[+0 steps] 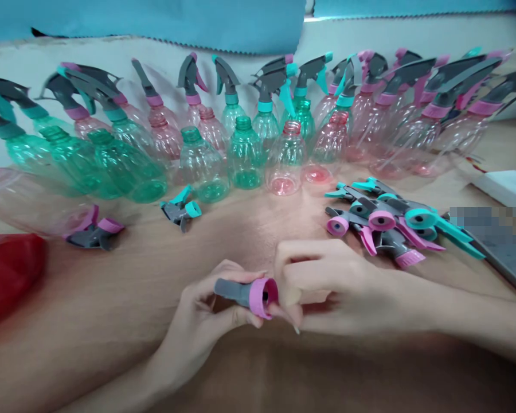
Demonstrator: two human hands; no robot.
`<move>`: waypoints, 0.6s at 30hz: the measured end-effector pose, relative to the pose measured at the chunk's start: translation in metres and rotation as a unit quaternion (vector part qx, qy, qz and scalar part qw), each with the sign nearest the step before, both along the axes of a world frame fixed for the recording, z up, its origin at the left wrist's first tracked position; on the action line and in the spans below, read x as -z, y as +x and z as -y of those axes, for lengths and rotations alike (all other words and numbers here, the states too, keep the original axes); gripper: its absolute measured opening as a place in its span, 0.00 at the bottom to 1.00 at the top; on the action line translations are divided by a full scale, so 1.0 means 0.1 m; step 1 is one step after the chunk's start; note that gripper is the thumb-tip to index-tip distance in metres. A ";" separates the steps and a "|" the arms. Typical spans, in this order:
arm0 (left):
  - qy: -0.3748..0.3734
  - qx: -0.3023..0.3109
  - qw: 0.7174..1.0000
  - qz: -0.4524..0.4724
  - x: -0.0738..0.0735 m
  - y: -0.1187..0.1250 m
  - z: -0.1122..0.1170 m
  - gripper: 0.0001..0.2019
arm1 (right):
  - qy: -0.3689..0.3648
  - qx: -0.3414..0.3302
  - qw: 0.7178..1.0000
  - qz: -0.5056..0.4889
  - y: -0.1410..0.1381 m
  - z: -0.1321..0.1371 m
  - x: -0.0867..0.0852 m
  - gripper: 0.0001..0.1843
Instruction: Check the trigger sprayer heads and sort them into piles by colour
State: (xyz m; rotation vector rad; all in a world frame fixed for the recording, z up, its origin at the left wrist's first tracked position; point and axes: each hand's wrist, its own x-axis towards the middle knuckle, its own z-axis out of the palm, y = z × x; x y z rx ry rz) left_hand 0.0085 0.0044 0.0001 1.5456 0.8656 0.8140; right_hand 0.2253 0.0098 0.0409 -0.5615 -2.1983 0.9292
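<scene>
My left hand (215, 312) is closed around a grey trigger spray head (234, 291). Its pink collar faces right, and a dark hole shows inside. Right beside that collar is my right hand (327, 287), fingers curled in and slightly blurred, with a fingertip at the collar's lower rim. Whatever its fingers may pinch is hidden. Beyond my right hand lies a pile of loose spray heads (382, 221) with pink and teal collars. One teal-collared spray head (180, 209) and one pink-collared spray head (95, 230) lie farther left on the table.
Several uncapped green and pink bottles (246, 155) stand in a row, with bottles wearing spray heads (265, 94) behind them against a white wall. A clear pink bottle (26, 198) lies at left near a red bag (8, 275). A dark flat device (507, 246) and white box (509, 186) sit right.
</scene>
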 end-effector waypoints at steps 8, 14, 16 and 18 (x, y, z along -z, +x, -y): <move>-0.024 -0.004 0.998 0.054 0.01 0.01 -0.02 0.11 | -0.059 0.084 0.993 -0.056 -0.06 0.04 0.12 0.12; 0.019 0.009 0.999 0.045 0.01 0.00 -0.02 0.14 | -0.083 0.083 0.991 -0.067 -0.08 0.11 0.07 0.18; 0.031 0.012 0.999 0.043 0.01 -0.01 -0.02 0.12 | -0.071 0.074 0.993 -0.058 -0.08 0.13 0.05 0.18; 0.035 0.011 0.998 0.048 0.02 -0.01 -0.01 0.10 | -0.028 0.068 0.996 -0.054 -0.09 0.15 0.05 0.18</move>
